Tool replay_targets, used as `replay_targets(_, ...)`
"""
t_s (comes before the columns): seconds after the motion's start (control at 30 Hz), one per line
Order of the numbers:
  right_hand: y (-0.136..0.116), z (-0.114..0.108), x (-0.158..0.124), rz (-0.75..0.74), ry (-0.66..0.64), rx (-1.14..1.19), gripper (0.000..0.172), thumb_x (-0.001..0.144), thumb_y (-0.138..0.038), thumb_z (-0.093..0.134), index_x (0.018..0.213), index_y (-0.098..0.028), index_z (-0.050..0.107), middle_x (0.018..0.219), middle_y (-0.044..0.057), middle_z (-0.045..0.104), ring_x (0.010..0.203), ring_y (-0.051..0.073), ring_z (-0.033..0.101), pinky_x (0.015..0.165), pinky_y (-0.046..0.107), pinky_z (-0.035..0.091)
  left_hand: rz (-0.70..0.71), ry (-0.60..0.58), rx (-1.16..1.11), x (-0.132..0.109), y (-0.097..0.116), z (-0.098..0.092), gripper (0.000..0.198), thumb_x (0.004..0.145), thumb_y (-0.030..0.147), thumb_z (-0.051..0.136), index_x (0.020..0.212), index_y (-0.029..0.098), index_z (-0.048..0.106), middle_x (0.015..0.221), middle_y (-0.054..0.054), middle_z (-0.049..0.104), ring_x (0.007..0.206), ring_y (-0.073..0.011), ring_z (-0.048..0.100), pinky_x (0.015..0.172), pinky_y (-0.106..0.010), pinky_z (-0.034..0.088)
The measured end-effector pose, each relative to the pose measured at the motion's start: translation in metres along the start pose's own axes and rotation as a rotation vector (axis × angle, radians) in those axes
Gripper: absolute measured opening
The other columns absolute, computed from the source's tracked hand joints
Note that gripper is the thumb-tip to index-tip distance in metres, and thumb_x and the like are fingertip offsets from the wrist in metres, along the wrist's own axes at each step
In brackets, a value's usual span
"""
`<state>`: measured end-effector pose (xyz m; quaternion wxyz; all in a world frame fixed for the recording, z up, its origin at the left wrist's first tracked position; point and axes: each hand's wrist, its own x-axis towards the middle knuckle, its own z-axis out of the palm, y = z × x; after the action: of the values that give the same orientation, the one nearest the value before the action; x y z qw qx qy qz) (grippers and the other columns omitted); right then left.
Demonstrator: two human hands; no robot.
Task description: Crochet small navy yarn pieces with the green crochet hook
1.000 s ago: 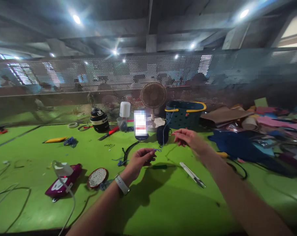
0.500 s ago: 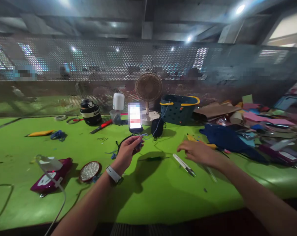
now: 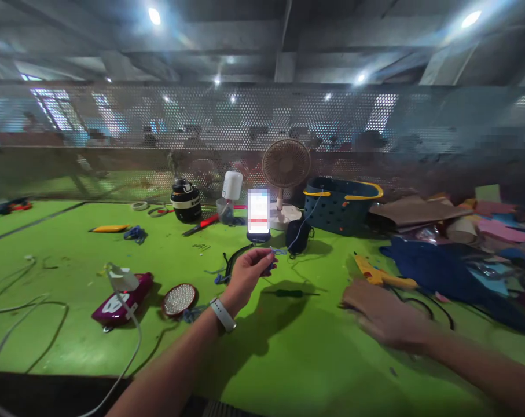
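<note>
My left hand [image 3: 252, 269] is closed in a pinch over the middle of the table. Between thumb and fingers it grips blue yarn [image 3: 278, 251], and a small loop sticks out past the fingertips. Beneath it lies a green-handled crochet hook or similar thin tool [image 3: 288, 293]. My right hand [image 3: 381, 313] is low over the table on the right, blurred, its fingers partly hidden. A yellow glue gun [image 3: 381, 272] lies just beyond it. The white-handled cutting tool seen earlier does not show now.
A lit phone [image 3: 259, 213] stands before a fan [image 3: 286, 165]. Behind are a dark basket [image 3: 340, 214], a dark pouch-like bundle [image 3: 297, 236] and a black jar [image 3: 186, 202]. Left lie a purple power bank-like case [image 3: 123, 301] and a round studded disc [image 3: 179, 299]. Fabric scraps [image 3: 422, 214] pile right.
My view has turned left, so things sit farther right. My right hand has come down and nearer, over where the white-handled tool lay. My left hand keeps its pinch on the yarn.
</note>
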<state>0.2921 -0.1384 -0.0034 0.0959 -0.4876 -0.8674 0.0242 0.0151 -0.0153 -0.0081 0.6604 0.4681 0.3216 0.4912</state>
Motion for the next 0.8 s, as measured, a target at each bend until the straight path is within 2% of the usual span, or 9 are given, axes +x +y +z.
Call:
replay_targets(0.07, -0.004, 0.007, 0.005, 0.174, 0.102, 0.311, 0.012, 0.083, -0.022, 0.051, 0.087, -0.024, 0.062, 0.078, 0.007, 0.064, 0.069, 0.023, 0.059, 0.06, 0.035, 0.046, 0.037, 0.003, 0.023, -0.002, 0.0, 0.003, 0.041, 0.058, 0.042, 0.086, 0.084, 0.014, 0.072, 0.073, -0.003, 0.072, 0.063, -0.0121, 0.064, 0.057, -0.023, 0.049)
replay_targets(0.13, -0.012, 0.017, 0.018, 0.398, 0.216, 0.868, 0.012, 0.086, -0.034, 0.053, 0.087, -0.024, 0.06, 0.071, 0.003, 0.061, 0.057, 0.018, 0.055, 0.048, 0.029, 0.043, 0.074, 0.008, 0.049, -0.004, 0.001, 0.006, 0.039, 0.061, 0.041, 0.085, 0.085, 0.014, 0.072, 0.073, -0.003, 0.072, 0.064, -0.0135, 0.065, 0.057, -0.024, 0.05)
replay_targets(0.23, -0.029, 0.027, 0.048, 0.534, 0.208, 1.415, 0.019, 0.083, -0.04, 0.06, 0.08, -0.022, 0.053, 0.06, -0.004, 0.052, 0.044, 0.01, 0.043, 0.04, 0.021, 0.034, 0.124, 0.016, 0.088, -0.006, 0.0, 0.008, 0.035, 0.064, 0.039, 0.083, 0.086, 0.014, 0.072, 0.075, -0.004, 0.072, 0.066, -0.0144, 0.066, 0.058, -0.025, 0.05)
replay_targets(0.3, -0.042, 0.024, 0.07, 0.535, 0.193, 1.475, 0.021, 0.084, -0.038, 0.063, 0.081, -0.023, 0.05, 0.056, -0.008, 0.046, 0.042, 0.007, 0.039, 0.04, 0.019, 0.033, 0.149, 0.018, 0.111, -0.007, 0.0, 0.008, 0.033, 0.067, 0.039, 0.082, 0.087, 0.014, 0.072, 0.076, -0.004, 0.072, 0.067, -0.0145, 0.066, 0.06, -0.025, 0.051)
replay_targets(0.37, -0.055, 0.017, 0.088, 0.556, 0.154, 1.501, 0.025, 0.085, -0.045, 0.061, 0.084, -0.022, 0.05, 0.059, -0.007, 0.052, 0.04, 0.006, 0.04, 0.036, 0.017, 0.031, 0.165, 0.018, 0.127, -0.007, 0.001, 0.007, 0.031, 0.069, 0.037, 0.08, 0.088, 0.014, 0.071, 0.078, -0.004, 0.073, 0.068, -0.0146, 0.066, 0.063, -0.026, 0.052)
replay_targets(0.43, -0.065, 0.01, 0.099, 0.588, 0.16, 1.507, 0.031, 0.085, -0.051, 0.061, 0.094, -0.023, 0.054, 0.065, -0.006, 0.058, 0.036, 0.004, 0.037, 0.032, 0.016, 0.022, 0.171, 0.017, 0.137, -0.007, 0.001, 0.006, 0.03, 0.07, 0.037, 0.079, 0.088, 0.014, 0.071, 0.078, -0.004, 0.073, 0.068, -0.0143, 0.066, 0.063, -0.026, 0.052)
replay_targets(0.5, -0.071, 0.004, 0.102, 0.59, 0.171, 1.527, 0.035, 0.082, -0.053, 0.063, 0.096, -0.021, 0.059, 0.059, -0.007, 0.055, 0.034, 0.003, 0.031, 0.032, 0.016, 0.017, 0.169, 0.014, 0.145, -0.008, 0.0, 0.006, 0.029, 0.071, 0.037, 0.079, 0.088, 0.014, 0.071, 0.078, -0.004, 0.072, 0.068, -0.0143, 0.065, 0.062, -0.025, 0.051)
replay_targets(0.6, -0.07, 0.005, 0.1, 0.582, 0.163, 1.693, 0.037, 0.086, -0.051, 0.054, 0.092, -0.016, 0.066, 0.056, -0.004, 0.055, 0.036, 0.004, 0.032, 0.035, 0.018, 0.021, 0.171, 0.014, 0.155, -0.009, -0.002, 0.006, 0.03, 0.072, 0.038, 0.078, 0.089, 0.015, 0.071, 0.08, -0.005, 0.073, 0.07, -0.0151, 0.066, 0.063, -0.026, 0.052)
replay_targets(0.8, -0.067, 0.015, 0.096, 0.563, 0.035, 1.996, 0.037, 0.089, -0.041, 0.045, 0.093, -0.014, 0.069, 0.052, -0.006, 0.045, 0.037, 0.005, 0.028, 0.035, 0.018, 0.021, 0.183, -0.007, 0.162, -0.013, -0.005, 0.01, 0.027, 0.074, 0.037, 0.077, 0.09, 0.017, 0.071, 0.083, -0.005, 0.074, 0.074, -0.0169, 0.068, 0.068, -0.028, 0.054)
